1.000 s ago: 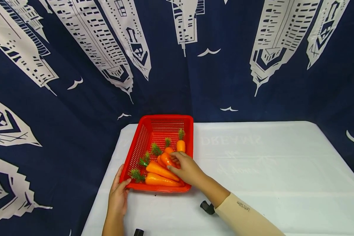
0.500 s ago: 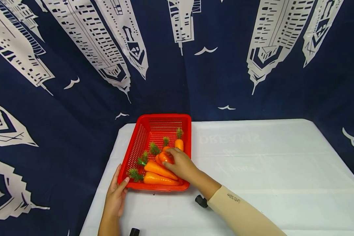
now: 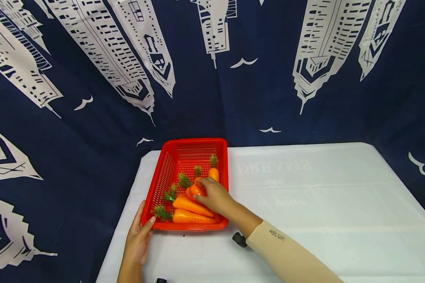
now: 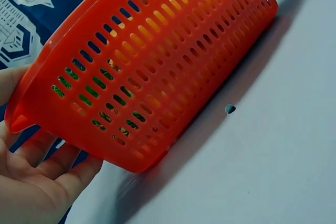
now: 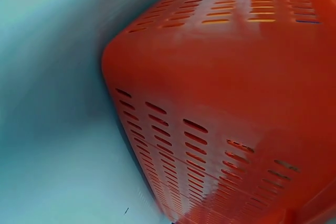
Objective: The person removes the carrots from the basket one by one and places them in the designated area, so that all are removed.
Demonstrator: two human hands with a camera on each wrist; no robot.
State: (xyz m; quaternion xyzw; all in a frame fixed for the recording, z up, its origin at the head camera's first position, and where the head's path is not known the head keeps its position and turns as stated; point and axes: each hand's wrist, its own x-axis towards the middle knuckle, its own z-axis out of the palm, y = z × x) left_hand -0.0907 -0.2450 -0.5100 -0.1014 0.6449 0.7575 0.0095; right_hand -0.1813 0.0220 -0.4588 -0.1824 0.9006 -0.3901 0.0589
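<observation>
A red plastic basket point(image 3: 184, 226) with slotted walls stands near the left end of the table. Several orange toy carrots point(image 3: 193, 216) with green tops lie inside it. My left hand point(image 3: 138, 241) holds the basket's near left corner, thumb over the rim and fingers beneath it; the left wrist view shows this grip on the basket wall point(image 4: 121, 161). My right hand point(image 3: 217, 198) reaches over the right side and grips a carrot point(image 3: 198, 190) in the middle of the pile. That carrot's tip is hidden by the hand. Only the outer basket wall point(image 5: 220, 77) shows in the right wrist view.
A white cloth covers the table point(image 3: 326, 204), which stretches away to the right. Behind hangs a dark blue curtain point(image 3: 262, 102) with white building prints. A small dark speck point(image 4: 230, 108) lies near the basket. A black piece point(image 3: 239, 239) shows beside my right wrist.
My right hand has moved slightly left and its fingers have come further round the carrot. The left hand keeps its hold on the basket corner, and the head view has shifted a little.
</observation>
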